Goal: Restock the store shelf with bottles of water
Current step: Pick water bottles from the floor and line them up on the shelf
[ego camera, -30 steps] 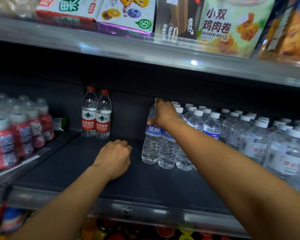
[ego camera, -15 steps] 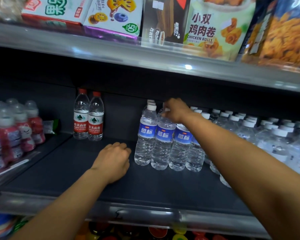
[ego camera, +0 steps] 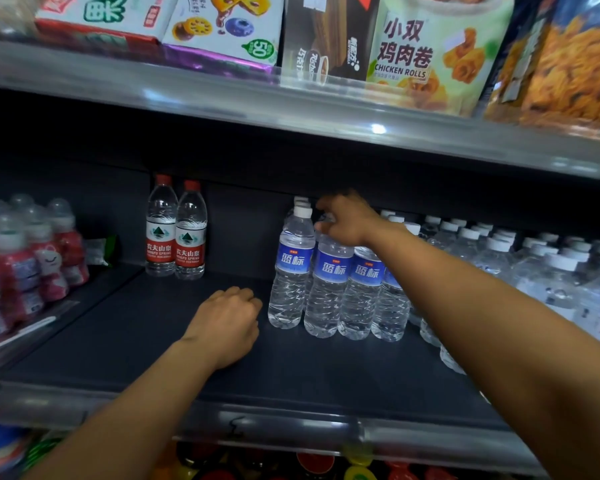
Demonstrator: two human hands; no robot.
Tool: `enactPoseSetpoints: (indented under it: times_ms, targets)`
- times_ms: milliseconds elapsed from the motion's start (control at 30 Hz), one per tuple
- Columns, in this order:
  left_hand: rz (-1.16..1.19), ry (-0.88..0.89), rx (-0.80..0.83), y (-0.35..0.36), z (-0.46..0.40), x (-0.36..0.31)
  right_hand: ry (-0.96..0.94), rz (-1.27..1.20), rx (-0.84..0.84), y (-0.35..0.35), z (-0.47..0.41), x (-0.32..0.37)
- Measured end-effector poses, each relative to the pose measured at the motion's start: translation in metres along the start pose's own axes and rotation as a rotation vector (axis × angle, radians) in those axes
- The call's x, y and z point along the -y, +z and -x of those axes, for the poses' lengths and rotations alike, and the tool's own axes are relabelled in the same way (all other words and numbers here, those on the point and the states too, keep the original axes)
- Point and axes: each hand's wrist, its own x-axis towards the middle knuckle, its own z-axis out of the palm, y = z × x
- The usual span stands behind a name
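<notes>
The right hand (ego camera: 349, 221) is reaching far into the dark shelf (ego camera: 153, 341), with the arm stretching in from the right side. This hand is blurry. Its fingers are bending down over the tops of the blue-label water bottles (ego camera: 328, 289), but it is hard to tell if they are really gripping a cap or only touching it.

The left hand (ego camera: 227, 323) is resting on the shelf floor. Its fingers are curling under into a loose fist, and it is holding nothing. Its knuckles are pointing toward the back of the shelf.

Other things are sitting around the hands. Two red-label bottles (ego camera: 175, 230) are standing upright at the back, well beyond the left fingers and a bit to their left. Red drink packs (ego camera: 32, 265) are crowding the far left side. Many white-cap bottles (ego camera: 499, 258) are filling the right side, behind and under the right arm, and the arm is hiding part of them. Snack boxes and bags (ego camera: 406, 53) are sitting on the upper shelf (ego camera: 222, 98), above both hands. That upper shelf is hanging low over the right hand.

The blue-label water bottles are standing upright in a row on the shelf. They are right below the right fingers. The nearest one is standing just to the right of the left fingers, close but not touching them.
</notes>
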Motion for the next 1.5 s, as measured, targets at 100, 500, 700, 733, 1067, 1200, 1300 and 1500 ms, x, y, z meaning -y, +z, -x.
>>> enactPoseSetpoints:
  times_ms: [100,500,700,733,1067,1200,1300,1500]
  targets:
    - [0.004,0.003,-0.01,-0.001,-0.001,-0.002,-0.03,0.03,-0.001,0.004,-0.007,0.014]
    - [0.012,0.001,0.0,0.004,0.002,0.003,0.015,-0.124,-0.051,0.015,-0.023,0.022]
    - [0.002,0.006,0.011,-0.002,0.004,-0.002,-0.016,-0.067,-0.04,0.012,-0.017,0.023]
    - [0.0,0.005,0.011,-0.004,0.004,-0.003,-0.028,-0.039,-0.051,0.011,-0.014,0.023]
    - [-0.034,-0.016,-0.016,-0.056,0.036,-0.044,-0.176,0.1,-0.089,0.001,0.108,0.035]
    - [-0.039,-0.016,-0.007,-0.076,0.069,-0.078,-0.17,0.063,0.013,0.005,0.18,0.045]
    - [-0.027,-0.015,0.007,-0.087,0.102,-0.107,-0.175,0.024,0.055,0.01,0.236,0.048]
    - [0.001,0.024,0.086,-0.076,0.173,-0.166,-0.141,-0.077,0.086,0.03,0.359,0.052]
